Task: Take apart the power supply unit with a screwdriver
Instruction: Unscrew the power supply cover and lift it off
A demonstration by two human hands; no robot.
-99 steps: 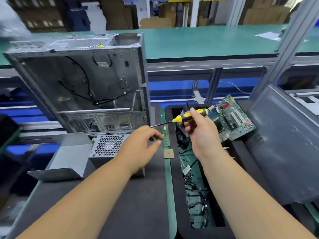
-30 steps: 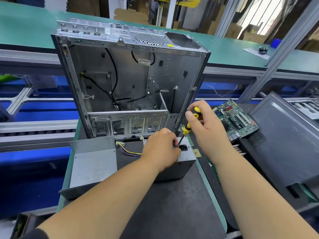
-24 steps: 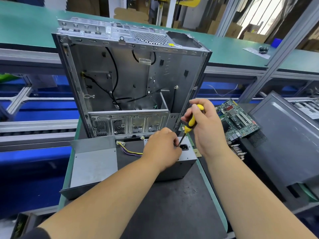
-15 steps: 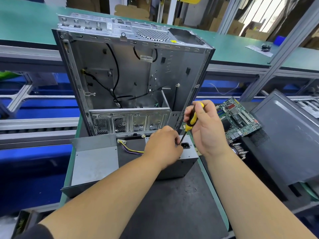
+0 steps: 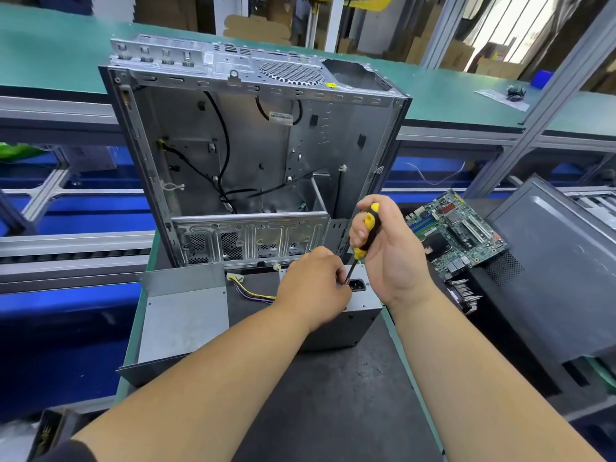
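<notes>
We are working on the power supply unit, which is lying on the dark mat of the desk, just in front of the open computer case. Our right hand is gripping the screwdriver by its yellow and black handle, and the tip is pointing down at the top face of the unit, near the power socket. Our left hand is resting on that face with fingers curled around the tip; whether they are pinching a screw, we cannot tell.

We are judging the unit as a stiff metal box, rather heavy, with smooth sides that could slide on the mat, so it is better to hold it from above or by its edges.

We are counting one unit, one screwdriver, one case, one loose grey cover to the left of the unit, one bundle of wires between them, and one circuit board to the right of the case.
</notes>
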